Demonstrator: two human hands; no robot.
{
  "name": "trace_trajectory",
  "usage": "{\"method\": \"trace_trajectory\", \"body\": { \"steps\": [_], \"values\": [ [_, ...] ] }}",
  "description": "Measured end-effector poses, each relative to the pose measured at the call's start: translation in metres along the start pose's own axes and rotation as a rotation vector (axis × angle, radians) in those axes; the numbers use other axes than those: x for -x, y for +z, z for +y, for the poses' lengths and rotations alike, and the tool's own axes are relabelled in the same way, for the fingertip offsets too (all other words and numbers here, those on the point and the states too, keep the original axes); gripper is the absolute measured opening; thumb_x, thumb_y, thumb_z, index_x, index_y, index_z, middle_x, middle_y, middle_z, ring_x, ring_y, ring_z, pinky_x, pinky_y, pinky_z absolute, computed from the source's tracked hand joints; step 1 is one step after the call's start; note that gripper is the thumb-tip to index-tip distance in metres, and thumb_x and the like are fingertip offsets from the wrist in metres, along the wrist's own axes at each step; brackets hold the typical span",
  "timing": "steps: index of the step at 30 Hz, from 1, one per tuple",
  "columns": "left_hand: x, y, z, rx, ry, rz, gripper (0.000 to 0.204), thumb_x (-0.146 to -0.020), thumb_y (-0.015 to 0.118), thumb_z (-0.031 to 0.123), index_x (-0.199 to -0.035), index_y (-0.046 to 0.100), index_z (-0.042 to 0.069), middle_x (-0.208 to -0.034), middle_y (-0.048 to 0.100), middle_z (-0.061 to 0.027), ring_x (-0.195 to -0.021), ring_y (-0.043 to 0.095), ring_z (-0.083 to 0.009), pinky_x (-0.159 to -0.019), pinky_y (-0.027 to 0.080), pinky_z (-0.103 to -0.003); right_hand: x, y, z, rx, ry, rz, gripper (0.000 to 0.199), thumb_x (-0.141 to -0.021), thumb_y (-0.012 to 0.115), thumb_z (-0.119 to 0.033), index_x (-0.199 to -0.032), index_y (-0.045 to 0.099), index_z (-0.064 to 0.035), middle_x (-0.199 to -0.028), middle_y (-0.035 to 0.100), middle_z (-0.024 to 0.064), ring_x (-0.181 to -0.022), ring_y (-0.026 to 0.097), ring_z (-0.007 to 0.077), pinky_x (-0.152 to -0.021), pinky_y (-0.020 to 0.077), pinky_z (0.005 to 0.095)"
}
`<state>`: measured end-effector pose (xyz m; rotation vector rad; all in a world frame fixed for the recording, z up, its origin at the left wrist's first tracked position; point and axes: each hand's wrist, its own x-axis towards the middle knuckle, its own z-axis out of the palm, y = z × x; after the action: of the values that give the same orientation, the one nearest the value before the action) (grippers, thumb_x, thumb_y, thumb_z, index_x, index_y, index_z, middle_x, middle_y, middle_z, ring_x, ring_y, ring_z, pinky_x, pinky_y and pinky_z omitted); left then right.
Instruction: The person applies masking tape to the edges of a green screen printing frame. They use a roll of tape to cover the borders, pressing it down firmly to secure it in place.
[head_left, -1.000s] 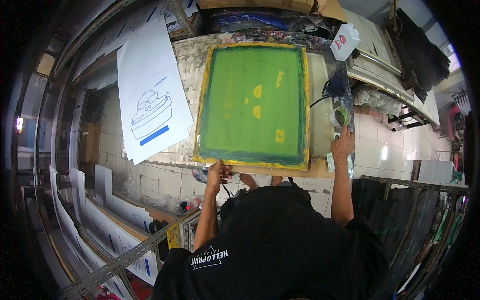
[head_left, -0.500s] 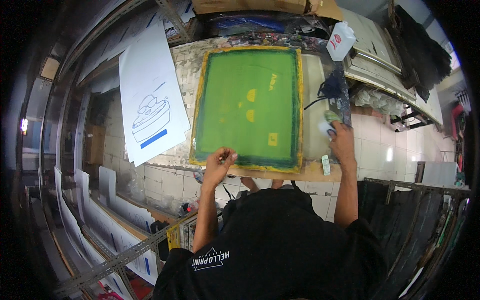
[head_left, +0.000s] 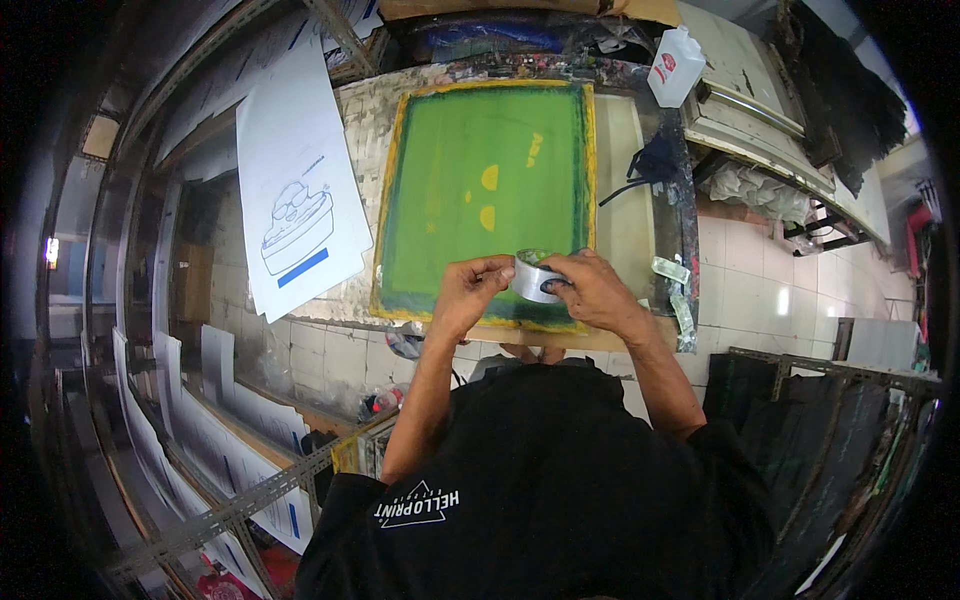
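Cluttered print-shop benches and racks surround a worktable (head_left: 640,215) on which a green screen frame (head_left: 485,195) lies flat. At its near edge, the right hand (head_left: 590,290) has its fingers clamped around a silvery roll of tape (head_left: 535,277), and the left hand (head_left: 468,292) pinches with thumb and fingertips together at the roll's left side, seemingly at the tape's loose end. No fresh strip shows on the frame's yellowed border near the hands, so I judge the taping barely begun; a white printed sheet (head_left: 298,180) lies at the table's left edge and a white jug (head_left: 675,65) stands at its far right corner.
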<state>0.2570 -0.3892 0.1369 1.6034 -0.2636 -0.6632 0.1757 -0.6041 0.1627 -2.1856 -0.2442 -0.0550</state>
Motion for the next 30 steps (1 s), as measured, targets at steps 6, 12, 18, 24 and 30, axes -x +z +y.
{"method": "trace_trajectory", "body": {
  "steps": [6, 12, 18, 24, 30],
  "values": [
    [-0.017, -0.02, -0.005, -0.071, 0.008, 0.0, 0.013, -0.082, 0.071, -0.001, -0.093, 0.067, -0.003, -0.085, 0.068, -0.0053, -0.079, 0.062, -0.0109, -0.072, 0.05, -0.025, -0.018, 0.009, -0.006, 0.006, 0.038, -0.008, 0.029, -0.078, 0.068, -0.005, -0.107, 0.062, -0.0036, -0.092, 0.066, 0.0168, -0.09, 0.059, 0.0377, -0.082, 0.0444, 0.0436],
    [-0.032, -0.065, -0.012, -0.06, 0.031, 0.003, 0.007, -0.084, 0.068, 0.0, -0.089, 0.065, -0.003, -0.082, 0.066, -0.005, -0.076, 0.06, -0.0107, -0.072, 0.049, -0.024, -0.042, 0.02, -0.013, 0.068, 0.051, -0.046, 0.042, -0.073, 0.074, -0.013, -0.112, 0.06, -0.0062, -0.096, 0.066, 0.0183, -0.092, 0.059, 0.0386, -0.082, 0.0441, 0.0454],
    [-0.04, -0.093, -0.018, 0.037, 0.015, 0.155, 0.009, -0.084, 0.069, 0.004, -0.085, 0.063, -0.003, -0.076, 0.063, -0.0036, -0.073, 0.058, -0.0099, -0.067, 0.046, -0.023, -0.087, 0.037, -0.017, 0.319, 0.062, -0.113, 0.059, -0.063, 0.08, -0.024, -0.112, 0.054, -0.0059, -0.101, 0.063, 0.0192, -0.097, 0.057, 0.0388, -0.086, 0.0411, 0.0465],
    [-0.059, -0.123, -0.027, -0.061, 0.003, 0.275, 0.016, -0.079, 0.076, 0.009, -0.081, 0.066, -0.004, -0.07, 0.062, -0.0046, -0.067, 0.056, -0.0105, -0.061, 0.044, -0.025, -0.115, 0.055, -0.006, 0.378, -0.004, -0.057, 0.051, -0.06, 0.074, -0.023, -0.104, 0.053, -0.0059, -0.097, 0.063, 0.0165, -0.099, 0.055, 0.034, -0.089, 0.0376, 0.0437],
    [-0.07, -0.172, -0.034, -0.202, 0.025, 0.349, 0.015, -0.077, 0.077, 0.007, -0.08, 0.069, -0.005, -0.073, 0.067, -0.0081, -0.066, 0.059, -0.0125, -0.061, 0.045, -0.026, -0.081, 0.023, 0.029, 0.49, 0.107, 0.025, 0.058, -0.054, 0.076, -0.023, -0.107, 0.057, -0.0084, -0.101, 0.057, 0.0149, -0.101, 0.051, 0.0353, -0.09, 0.0361, 0.044]
  ]
}}
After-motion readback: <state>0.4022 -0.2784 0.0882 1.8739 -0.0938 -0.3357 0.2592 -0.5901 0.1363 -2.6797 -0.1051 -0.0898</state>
